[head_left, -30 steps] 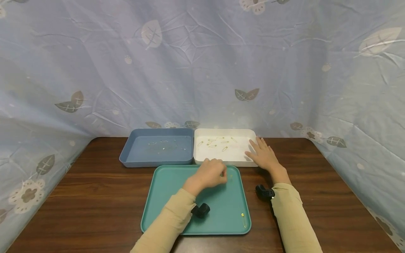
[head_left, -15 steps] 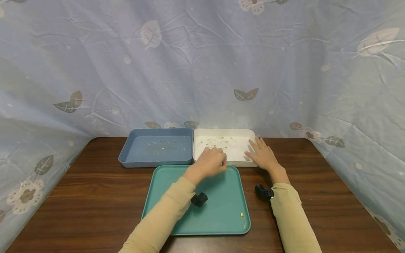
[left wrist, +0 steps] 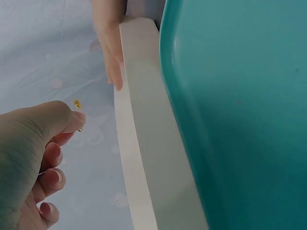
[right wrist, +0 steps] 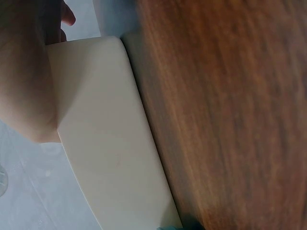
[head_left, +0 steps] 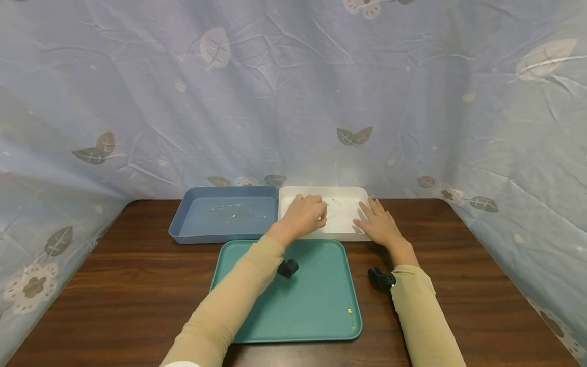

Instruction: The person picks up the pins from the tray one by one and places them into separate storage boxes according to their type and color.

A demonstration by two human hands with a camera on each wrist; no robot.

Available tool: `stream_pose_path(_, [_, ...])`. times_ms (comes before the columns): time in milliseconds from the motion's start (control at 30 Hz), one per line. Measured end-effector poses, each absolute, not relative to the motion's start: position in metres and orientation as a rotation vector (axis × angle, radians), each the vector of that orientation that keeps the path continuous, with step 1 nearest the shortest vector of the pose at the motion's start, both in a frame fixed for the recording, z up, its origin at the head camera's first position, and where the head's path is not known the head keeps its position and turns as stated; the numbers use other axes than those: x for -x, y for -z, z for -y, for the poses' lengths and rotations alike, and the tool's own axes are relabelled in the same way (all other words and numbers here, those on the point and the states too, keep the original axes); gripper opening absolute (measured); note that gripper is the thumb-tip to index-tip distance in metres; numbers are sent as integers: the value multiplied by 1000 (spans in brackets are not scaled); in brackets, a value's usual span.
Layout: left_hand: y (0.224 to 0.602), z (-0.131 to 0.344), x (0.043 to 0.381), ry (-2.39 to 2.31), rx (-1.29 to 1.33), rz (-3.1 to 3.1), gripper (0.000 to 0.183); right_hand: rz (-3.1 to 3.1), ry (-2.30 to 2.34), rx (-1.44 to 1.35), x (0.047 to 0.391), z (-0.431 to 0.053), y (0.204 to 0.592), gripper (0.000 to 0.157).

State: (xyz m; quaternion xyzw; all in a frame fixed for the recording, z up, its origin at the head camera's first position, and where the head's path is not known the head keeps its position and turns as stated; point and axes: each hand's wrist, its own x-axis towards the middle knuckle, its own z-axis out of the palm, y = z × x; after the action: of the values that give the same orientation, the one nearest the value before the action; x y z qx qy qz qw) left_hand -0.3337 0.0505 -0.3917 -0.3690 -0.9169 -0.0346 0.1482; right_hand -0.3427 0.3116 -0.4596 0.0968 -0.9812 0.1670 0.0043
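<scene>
My left hand (head_left: 303, 216) is over the white tray (head_left: 350, 221), hiding part of its contents. Between thumb and forefinger it pinches a gold safety pin (left wrist: 77, 104), whose yellow clasp sticks out past the thumb in the left wrist view. The other fingers are curled. At the tray's right side my right hand (head_left: 379, 224) rests on the rim with its fingers spread. Several gold safety pins lie in the white tray, one visible pin (head_left: 336, 202) near the back. Another gold safety pin (head_left: 350, 311) lies at the front right of the green tray (head_left: 316, 285).
Left of the white tray stands a blue tray (head_left: 202, 238) holding several silver safety pins (head_left: 217, 208). All the trays are on a dark wooden table (head_left: 114, 285). Behind them hangs a patterned curtain (head_left: 275, 102). Each wrist wears a black camera band (head_left: 381, 278).
My left hand has moved away from the far edge of the green tray, forward over the white tray. My right hand has stayed at the white tray's right rim.
</scene>
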Motion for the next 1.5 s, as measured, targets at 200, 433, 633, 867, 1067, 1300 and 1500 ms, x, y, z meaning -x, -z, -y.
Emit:
stream_pose_path(200, [391,-59,346,75,1061,2634,13,3075,-490,-292,343,-310,459,69])
stream_pose_path(433, [393,-68,359,18,1035,2674,15,3072,-486,-297,343,-311,460,69])
stream_pose_path(633, [396,-76,369,-31,1000,2727,18,3072,-454,-291,344,-313,462,69])
stream_pose_path(867, [396,-86,374,-93,972,2764,19,3082,-478,-305,342,-313,462,69])
stream_pose_path(1067, [394,-94,376,-121,950,2799,22,3083,-467,-308,341,-313,463,69])
stream_pose_path(1300, [398,-105,383,-157,930,2828,26,3083,-473,-304,342,-314,465,69])
stream_pose_path(1500, [404,-115,389,-168,884,2865,28,3070,-463,-308,343,-314,465,68])
